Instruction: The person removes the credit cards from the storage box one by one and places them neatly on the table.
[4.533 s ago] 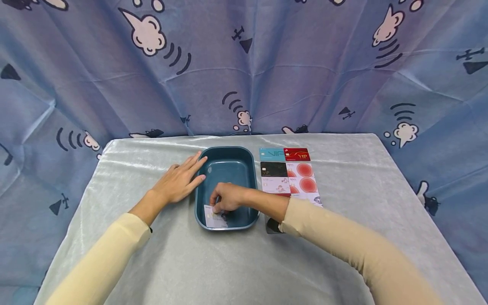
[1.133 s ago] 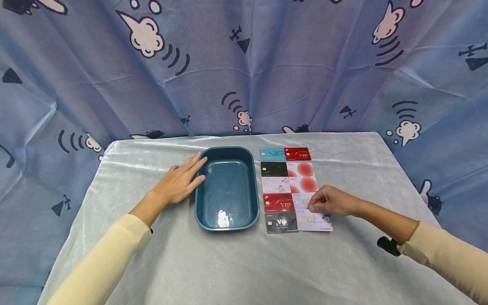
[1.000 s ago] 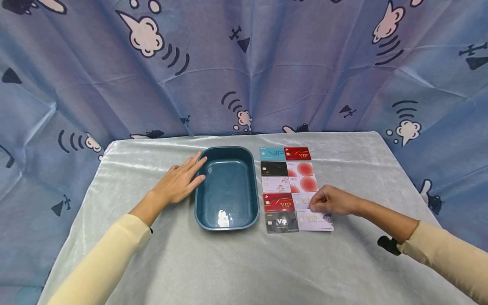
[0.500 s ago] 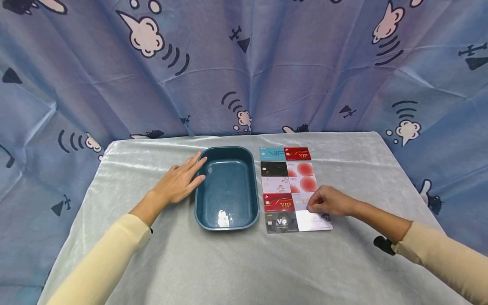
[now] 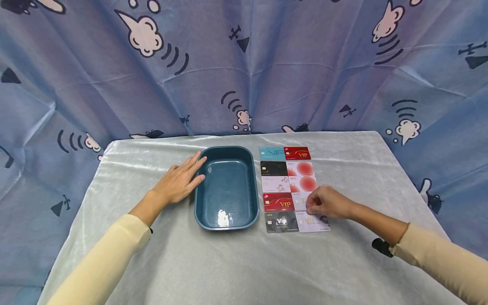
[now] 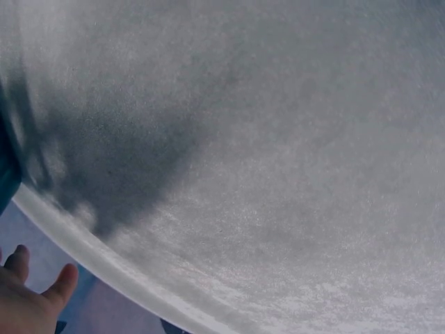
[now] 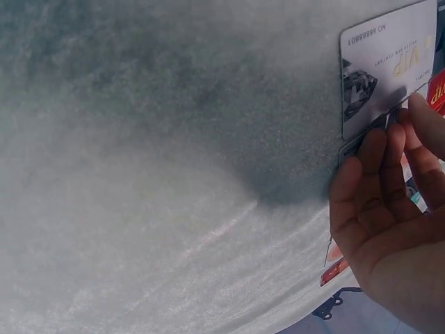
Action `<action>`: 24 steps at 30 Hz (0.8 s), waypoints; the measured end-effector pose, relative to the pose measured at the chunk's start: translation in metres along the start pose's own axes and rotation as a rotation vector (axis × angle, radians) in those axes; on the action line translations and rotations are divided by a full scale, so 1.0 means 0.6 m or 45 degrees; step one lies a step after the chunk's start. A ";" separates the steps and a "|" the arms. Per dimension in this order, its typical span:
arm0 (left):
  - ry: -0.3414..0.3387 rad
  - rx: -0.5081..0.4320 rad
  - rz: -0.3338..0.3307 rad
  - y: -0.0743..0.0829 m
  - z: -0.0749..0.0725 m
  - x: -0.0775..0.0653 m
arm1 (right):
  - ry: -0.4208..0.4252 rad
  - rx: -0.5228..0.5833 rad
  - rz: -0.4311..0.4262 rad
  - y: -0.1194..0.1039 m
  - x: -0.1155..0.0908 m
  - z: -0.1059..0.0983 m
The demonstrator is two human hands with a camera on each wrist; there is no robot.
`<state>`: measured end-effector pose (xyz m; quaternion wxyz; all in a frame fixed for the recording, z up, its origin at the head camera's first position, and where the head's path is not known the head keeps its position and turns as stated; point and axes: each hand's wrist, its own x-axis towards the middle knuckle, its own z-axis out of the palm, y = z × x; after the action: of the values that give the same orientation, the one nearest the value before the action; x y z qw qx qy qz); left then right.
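Note:
My left hand (image 5: 177, 182) rests with spread, extended fingers on the left rim of a dark blue tray (image 5: 198, 214). In the left wrist view only some fingers of that hand (image 6: 31, 296) show at the corner. To the tray's right, my right hand (image 5: 328, 201) pinches the far edge of a white VIP card (image 5: 320, 228) at the near end of two columns of cards. The right wrist view has thumb and fingertips at the edge of this card (image 7: 381, 83). Another white VIP card (image 5: 298, 202) lies just beyond, partly covered by the fingers.
Beside the white cards lie a grey VIP card (image 5: 282, 228) and a red one (image 5: 272, 203). Farther back are several more: white with red circles (image 5: 305, 168), black (image 5: 277, 167), light blue (image 5: 268, 156). A silvery cloth (image 5: 213, 267) covers the table; a patterned curtain (image 5: 213, 67) hangs behind.
My right hand has gone from inside the tray, where it held a white card, to the card columns. Lately the near white card has shifted slightly left. The left hand stays put.

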<state>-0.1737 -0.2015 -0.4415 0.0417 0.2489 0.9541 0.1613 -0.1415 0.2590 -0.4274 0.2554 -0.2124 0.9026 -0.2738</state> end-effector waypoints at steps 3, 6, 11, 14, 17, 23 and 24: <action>0.002 0.002 0.000 0.000 0.000 0.000 | 0.006 -0.005 0.002 -0.002 -0.001 -0.001; 0.009 0.005 0.000 -0.001 0.000 0.000 | 0.019 -0.018 0.014 -0.004 0.000 -0.004; 0.017 0.024 0.009 -0.003 0.000 0.000 | 0.166 -0.116 0.055 -0.010 0.006 -0.024; 0.007 0.056 0.024 -0.003 -0.003 0.000 | 0.316 -0.248 0.088 -0.010 0.010 -0.045; -0.005 0.092 0.046 -0.002 -0.010 0.003 | 0.449 -0.401 0.134 -0.004 0.014 -0.072; 0.019 0.103 0.002 -0.002 -0.027 0.009 | 0.651 -0.565 0.209 0.021 0.022 -0.128; 0.042 0.111 -0.018 -0.004 -0.030 0.009 | 0.666 -0.565 0.228 0.025 0.024 -0.135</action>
<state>-0.1827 -0.2060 -0.4250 0.0162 0.2412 0.9625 0.1234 -0.2032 0.2943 -0.3832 -0.0139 -0.1056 0.9900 -0.0927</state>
